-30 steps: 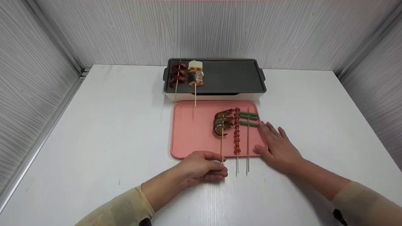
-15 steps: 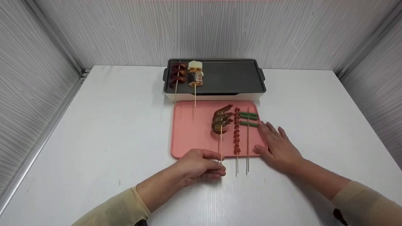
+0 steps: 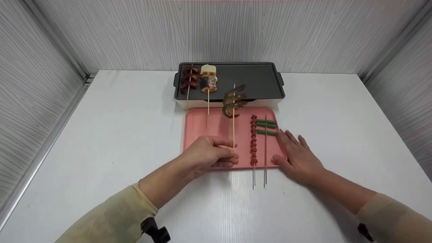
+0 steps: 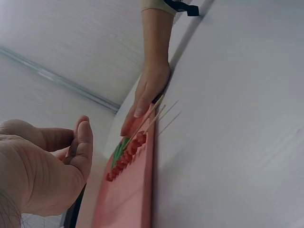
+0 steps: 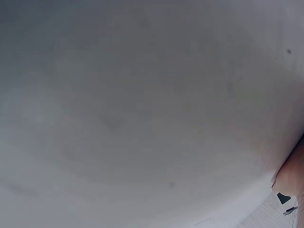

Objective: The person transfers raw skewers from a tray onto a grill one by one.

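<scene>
A skewer of several shrimp (image 3: pixel 234 101) is raised above the pink tray (image 3: pixel 197 131), the shrimp overlapping the grill's front edge in the head view. Thumb and fingers of my left hand (image 3: pixel 209 153) pinch its bare stick near the lower end. My right hand (image 3: pixel 300 162) lies with straight fingers against the tray's right edge. Beside it on the tray rest a skewer of small red pieces (image 3: pixel 253 140) and a skewer of green stalks (image 3: pixel 266 132). In the left wrist view the left hand (image 4: pixel 47 166) hides the shrimp.
Behind the tray stands a grill with a dark plate (image 3: pixel 256 79). A dark red skewer (image 3: pixel 190 79) and a thick skewer of white and browned pieces (image 3: pixel 208 81) lie on its left side. The white table (image 3: pixel 118 135) surrounds them; the right wrist view is mostly pale table.
My left hand has lifted the shrimp skewer off its place beside the red skewer and carried it forward and slightly left, up to the grill's front edge. The right hand has stayed put.
</scene>
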A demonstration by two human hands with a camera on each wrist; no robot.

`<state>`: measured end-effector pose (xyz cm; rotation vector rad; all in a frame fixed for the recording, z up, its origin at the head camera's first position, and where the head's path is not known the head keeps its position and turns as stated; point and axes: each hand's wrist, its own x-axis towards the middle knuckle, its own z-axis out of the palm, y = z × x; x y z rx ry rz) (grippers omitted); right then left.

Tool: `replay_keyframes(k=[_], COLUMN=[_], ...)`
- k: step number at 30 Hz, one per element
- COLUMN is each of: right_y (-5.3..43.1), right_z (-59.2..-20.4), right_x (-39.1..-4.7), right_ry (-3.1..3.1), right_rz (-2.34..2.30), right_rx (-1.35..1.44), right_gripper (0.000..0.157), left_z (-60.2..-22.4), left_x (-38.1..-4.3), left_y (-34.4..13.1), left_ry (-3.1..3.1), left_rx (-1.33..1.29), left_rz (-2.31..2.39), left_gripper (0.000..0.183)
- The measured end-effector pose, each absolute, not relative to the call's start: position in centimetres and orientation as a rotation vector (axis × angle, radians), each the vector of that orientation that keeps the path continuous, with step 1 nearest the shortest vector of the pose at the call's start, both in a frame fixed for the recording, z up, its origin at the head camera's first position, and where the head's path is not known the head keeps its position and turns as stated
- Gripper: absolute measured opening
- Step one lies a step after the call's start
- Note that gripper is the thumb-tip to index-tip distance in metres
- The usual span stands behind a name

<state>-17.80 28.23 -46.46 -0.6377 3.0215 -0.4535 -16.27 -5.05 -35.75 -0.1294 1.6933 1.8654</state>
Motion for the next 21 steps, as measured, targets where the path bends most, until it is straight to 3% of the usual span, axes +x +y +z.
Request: replay_keyframes(k=[11, 21], right_y=[28.3, 28.4], right_z=[-46.3, -46.5], right_x=[-17.9, -17.9], right_ry=[3.006, 3.012], right_rz=[-0.453, -0.430], right_rx=[-0.624, -0.634], right_gripper=[0.087, 0.088], left_z=[-33.6, -34.6], left_x=[-22.4, -26.4], left_y=[-4.9, -3.8], left_ry=[1.726, 1.722], left_rx=[-0.161, -0.207], left_rz=[1.975, 1.990], left_gripper=[0.025, 0.027])
